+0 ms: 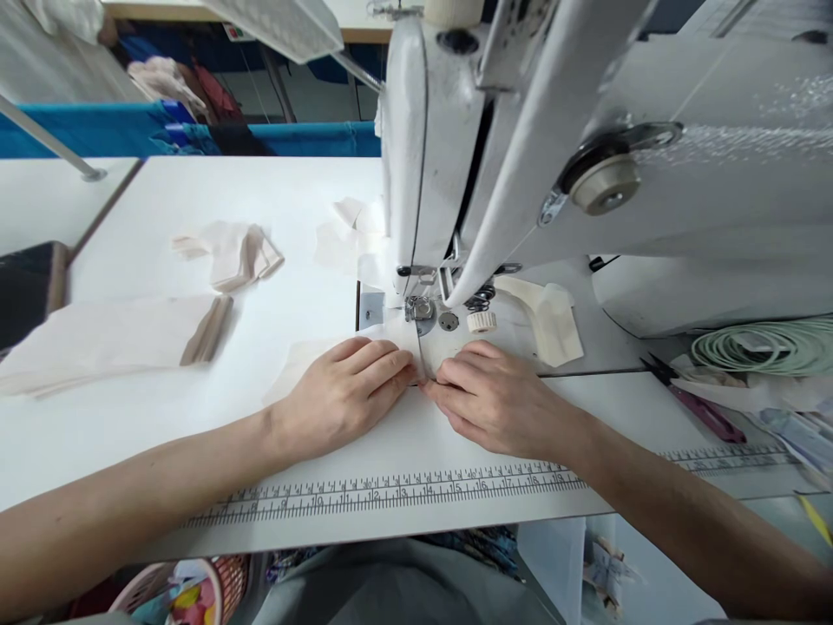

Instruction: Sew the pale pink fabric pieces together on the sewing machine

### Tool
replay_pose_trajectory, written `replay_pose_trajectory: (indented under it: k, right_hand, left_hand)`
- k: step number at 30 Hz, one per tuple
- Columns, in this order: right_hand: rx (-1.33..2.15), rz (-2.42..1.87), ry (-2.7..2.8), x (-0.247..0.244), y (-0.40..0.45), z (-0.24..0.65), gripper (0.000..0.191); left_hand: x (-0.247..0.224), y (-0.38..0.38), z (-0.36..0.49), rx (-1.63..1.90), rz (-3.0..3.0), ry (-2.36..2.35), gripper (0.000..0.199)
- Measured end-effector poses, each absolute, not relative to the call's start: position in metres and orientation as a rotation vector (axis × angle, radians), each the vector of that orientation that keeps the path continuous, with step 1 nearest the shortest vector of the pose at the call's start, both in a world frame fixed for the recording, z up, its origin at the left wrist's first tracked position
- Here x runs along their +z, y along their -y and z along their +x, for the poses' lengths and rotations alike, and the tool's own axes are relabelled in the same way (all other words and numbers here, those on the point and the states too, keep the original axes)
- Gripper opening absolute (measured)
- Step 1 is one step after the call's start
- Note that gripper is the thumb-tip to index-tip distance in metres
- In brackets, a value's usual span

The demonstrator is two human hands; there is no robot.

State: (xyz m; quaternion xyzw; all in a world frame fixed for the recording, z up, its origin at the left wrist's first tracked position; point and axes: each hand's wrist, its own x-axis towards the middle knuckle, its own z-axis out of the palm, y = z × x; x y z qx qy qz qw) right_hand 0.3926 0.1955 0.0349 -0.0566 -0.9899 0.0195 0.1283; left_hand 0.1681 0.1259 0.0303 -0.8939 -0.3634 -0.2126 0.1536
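Note:
A thin off-white fabric piece [395,327] lies by the presser foot [420,308] of a white sewing machine [449,148]. My left hand [351,391] rests over this fabric, its fingers bent and pressed together on the edge nearest me. From the other side, my right hand [501,395] pinches the same edge, thumb and fingers closed. Both sets of fingertips almost meet just in front of the foot. The needle's tip is too small to make out. Part of the fabric is hidden under my left hand.
Stacked fabric pieces [123,338] and a smaller pile [234,252] lie at left, near a dark phone-like object [29,291]. Cream pieces [553,321] lie right of the foot. Snips [703,408] and coiled green cord [768,347] sit far right. A printed ruler [403,495] runs along the front edge.

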Motion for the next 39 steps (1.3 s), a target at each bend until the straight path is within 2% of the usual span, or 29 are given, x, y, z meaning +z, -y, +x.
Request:
replay_pose_trajectory:
  k: [39]
  right_hand:
    - [0.048,-0.291,2.890,0.036,-0.199,0.387,0.023]
  left_hand:
    - [0.028,-0.136,0.166,-0.611,-2.547,1.112,0.016]
